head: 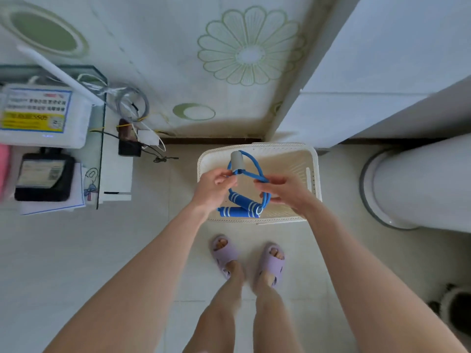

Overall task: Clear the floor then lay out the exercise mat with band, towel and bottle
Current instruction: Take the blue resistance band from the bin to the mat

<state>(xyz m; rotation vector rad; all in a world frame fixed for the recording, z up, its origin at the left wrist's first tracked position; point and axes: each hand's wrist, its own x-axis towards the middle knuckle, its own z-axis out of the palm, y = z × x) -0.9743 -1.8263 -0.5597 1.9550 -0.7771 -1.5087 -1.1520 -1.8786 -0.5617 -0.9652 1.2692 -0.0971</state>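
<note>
A blue exercise band (246, 200) with blue foam handles and a grey sleeve hangs above a cream plastic basket (312, 171) on the floor. My left hand (212, 189) pinches the band's tube near the grey sleeve. My right hand (286, 191) grips the tube on the other side, and the two handles dangle between my hands. No mat, towel or bottle shows in this view.
A glass side table (98, 154) at the left holds a white router box (43, 115) and a black device, with cables and a plug strip behind it. A white round bin (418, 189) stands at the right. My feet in purple slippers (248, 261) stand on pale floor tiles.
</note>
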